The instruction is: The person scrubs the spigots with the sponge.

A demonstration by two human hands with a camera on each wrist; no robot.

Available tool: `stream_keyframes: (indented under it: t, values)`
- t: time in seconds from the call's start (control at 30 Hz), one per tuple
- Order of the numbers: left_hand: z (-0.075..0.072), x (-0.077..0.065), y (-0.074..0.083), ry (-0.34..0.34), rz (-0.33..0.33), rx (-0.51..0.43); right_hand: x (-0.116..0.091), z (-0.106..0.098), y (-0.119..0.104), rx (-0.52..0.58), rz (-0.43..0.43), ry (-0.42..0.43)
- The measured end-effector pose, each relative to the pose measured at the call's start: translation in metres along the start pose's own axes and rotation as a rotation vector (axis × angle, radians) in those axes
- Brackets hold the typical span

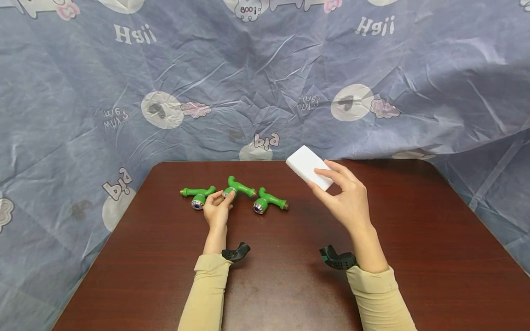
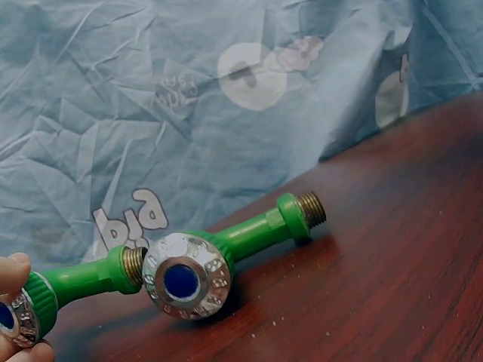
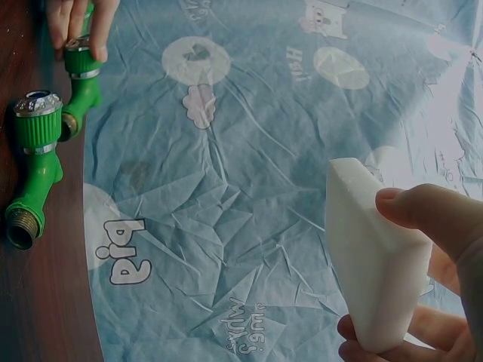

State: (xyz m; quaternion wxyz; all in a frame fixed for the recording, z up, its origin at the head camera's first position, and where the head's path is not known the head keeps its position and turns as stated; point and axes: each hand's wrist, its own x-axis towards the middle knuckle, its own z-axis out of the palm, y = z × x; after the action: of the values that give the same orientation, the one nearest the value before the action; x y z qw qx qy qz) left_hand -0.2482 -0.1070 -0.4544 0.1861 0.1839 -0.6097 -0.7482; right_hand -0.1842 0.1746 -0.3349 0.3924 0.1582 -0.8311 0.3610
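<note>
Three green taps with silver knobs lie in a row on the table. At the middle tap (image 1: 245, 189), my left hand (image 1: 216, 211) pinches the knob between thumb and fingers; the left wrist view shows its brass threaded end beside the right tap's knob (image 2: 181, 281). The left tap (image 1: 202, 193) lies just beyond my left fingers, and the right tap (image 1: 271, 199) is on the other side. Above the table, my right hand (image 1: 351, 197) grips a white sponge block (image 1: 305, 164) by its edges, tilted and apart from the taps.
A dark reddish-brown table (image 1: 290, 285) spreads under both arms. Behind it hangs a wrinkled blue-grey printed cloth (image 1: 248, 82), reaching the table's far edge. Black wrist mounts (image 1: 237, 252) sit on both forearms.
</note>
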Motion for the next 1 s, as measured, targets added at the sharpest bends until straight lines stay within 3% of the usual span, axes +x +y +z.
stream_keyframes:
  t: [0.2,0.4,0.63,0.83,1.0]
  values:
    - [0.000,0.000,-0.004,0.019,0.007,0.151,0.000,0.000,-0.001,-0.003,0.003,-0.006]
    - [0.000,-0.002,-0.004,0.046,0.022,0.236,-0.001,0.000,0.000,0.002,0.001,-0.004]
    - [-0.002,-0.002,-0.004,0.059,0.092,0.413,-0.001,0.000,0.000,-0.004,-0.003,-0.008]
    - [-0.005,-0.002,0.007,0.084,0.163,0.441,-0.001,0.000,0.000,-0.013,-0.011,-0.011]
    - [-0.011,-0.003,0.023,0.128,0.222,0.386,0.000,0.000,0.000,-0.011,-0.011,-0.014]
